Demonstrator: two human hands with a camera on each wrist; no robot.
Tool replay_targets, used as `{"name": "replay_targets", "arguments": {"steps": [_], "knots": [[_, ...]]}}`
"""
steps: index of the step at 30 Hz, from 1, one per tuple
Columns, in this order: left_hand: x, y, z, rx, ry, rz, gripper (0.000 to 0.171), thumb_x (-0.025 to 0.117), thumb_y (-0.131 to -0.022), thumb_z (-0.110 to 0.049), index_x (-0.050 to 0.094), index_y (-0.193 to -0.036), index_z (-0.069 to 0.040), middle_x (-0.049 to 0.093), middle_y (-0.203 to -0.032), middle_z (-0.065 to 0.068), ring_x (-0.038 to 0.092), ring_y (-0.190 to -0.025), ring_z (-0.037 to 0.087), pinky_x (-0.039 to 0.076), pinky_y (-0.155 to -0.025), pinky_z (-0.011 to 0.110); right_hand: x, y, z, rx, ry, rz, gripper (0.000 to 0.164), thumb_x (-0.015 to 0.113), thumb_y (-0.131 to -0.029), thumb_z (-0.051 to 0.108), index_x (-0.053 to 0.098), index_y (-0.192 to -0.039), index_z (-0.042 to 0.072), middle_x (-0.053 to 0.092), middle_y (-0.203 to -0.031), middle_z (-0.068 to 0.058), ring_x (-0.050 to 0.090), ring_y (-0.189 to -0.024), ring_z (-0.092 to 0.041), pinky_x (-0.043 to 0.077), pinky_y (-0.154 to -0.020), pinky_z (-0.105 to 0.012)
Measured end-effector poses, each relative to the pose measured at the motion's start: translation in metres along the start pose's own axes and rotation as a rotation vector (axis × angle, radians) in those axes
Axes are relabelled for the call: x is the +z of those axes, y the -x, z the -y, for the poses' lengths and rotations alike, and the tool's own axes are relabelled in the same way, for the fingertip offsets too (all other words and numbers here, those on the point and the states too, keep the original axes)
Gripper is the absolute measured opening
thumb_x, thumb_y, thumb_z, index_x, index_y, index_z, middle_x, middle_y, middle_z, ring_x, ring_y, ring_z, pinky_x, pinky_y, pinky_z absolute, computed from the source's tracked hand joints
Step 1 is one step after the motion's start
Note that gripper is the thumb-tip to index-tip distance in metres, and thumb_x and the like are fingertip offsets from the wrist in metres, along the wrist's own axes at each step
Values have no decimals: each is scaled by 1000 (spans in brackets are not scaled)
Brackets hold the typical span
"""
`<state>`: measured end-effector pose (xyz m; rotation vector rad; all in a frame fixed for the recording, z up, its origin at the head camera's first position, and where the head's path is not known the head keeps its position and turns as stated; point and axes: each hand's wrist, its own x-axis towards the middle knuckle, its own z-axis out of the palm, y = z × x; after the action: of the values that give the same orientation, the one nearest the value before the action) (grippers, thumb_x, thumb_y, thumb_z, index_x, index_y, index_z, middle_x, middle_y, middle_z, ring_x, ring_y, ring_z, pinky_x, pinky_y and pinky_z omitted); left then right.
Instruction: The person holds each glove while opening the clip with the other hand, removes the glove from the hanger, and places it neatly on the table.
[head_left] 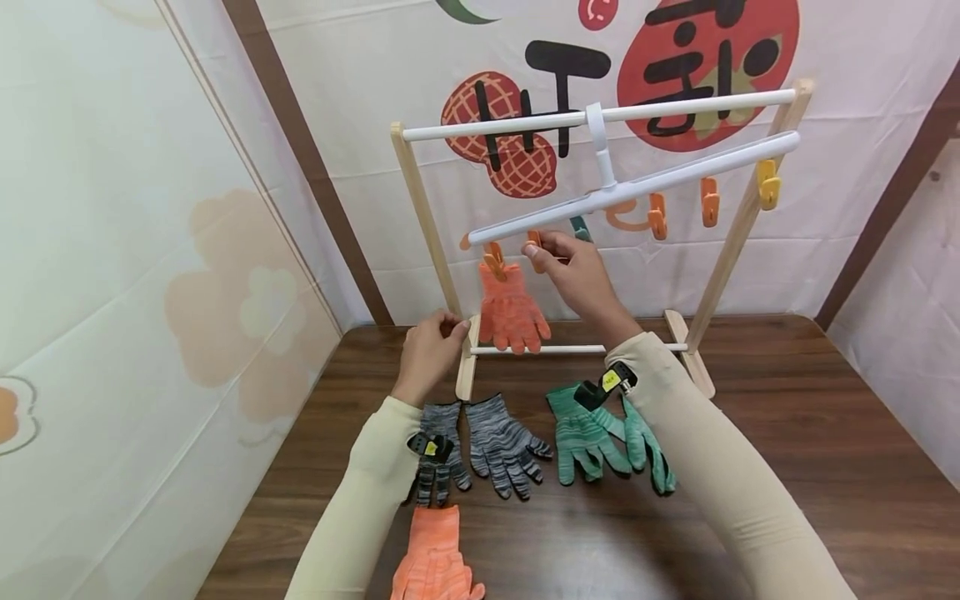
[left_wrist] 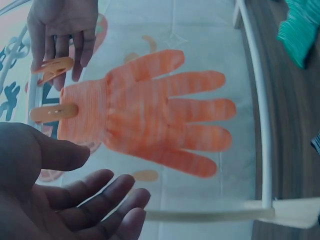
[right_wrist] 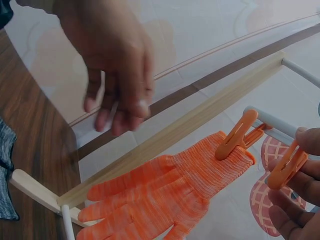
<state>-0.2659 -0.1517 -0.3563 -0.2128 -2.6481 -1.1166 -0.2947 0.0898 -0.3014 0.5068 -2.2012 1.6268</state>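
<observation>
An orange knit glove (head_left: 513, 308) hangs fingers down from the low left end of a white hanger (head_left: 555, 218). An orange clothespin (right_wrist: 237, 137) grips its cuff. My right hand (head_left: 581, 271) pinches a second orange clothespin (right_wrist: 287, 167) on the hanger, just right of the glove; thumb and fingers lie on either side of it. My left hand (head_left: 431, 354) is left of and below the hanging glove, touching nothing. Its fingers look loosely bent in the left wrist view, apart from the glove.
The hanger hooks over a white rod (head_left: 510, 127) on a wooden stand. Orange, green and yellow clips (head_left: 768, 185) hang farther along it. On the brown table (head_left: 787, 467) lie grey striped gloves (head_left: 504, 446), green gloves (head_left: 588, 437) and another orange glove (head_left: 435, 554).
</observation>
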Motion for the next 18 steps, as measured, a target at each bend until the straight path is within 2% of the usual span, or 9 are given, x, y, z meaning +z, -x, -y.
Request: {"name": "replay_targets", "arguments": {"steps": [11,18], "knots": [[10,-18,-17,4,85,-52,24,61,-103,-25,70,-114,-6,69,-103,12,64,-93,28,48,-84,44,1,2,1,15,-10,8,39,65,-101,35,68,-131,10,72,-116,-9,63,-103,-20,49,-87,-39],[12,-28,-23,-11,104,-47,23,61,-102,-25,70,-114,-6,69,-105,11,63,-96,27,48,-86,43,0,0,2,21,-17,18,42,65,-101,36,67,-133,9,71,-119,-9,64,-107,-22,49,-92,-43]]}}
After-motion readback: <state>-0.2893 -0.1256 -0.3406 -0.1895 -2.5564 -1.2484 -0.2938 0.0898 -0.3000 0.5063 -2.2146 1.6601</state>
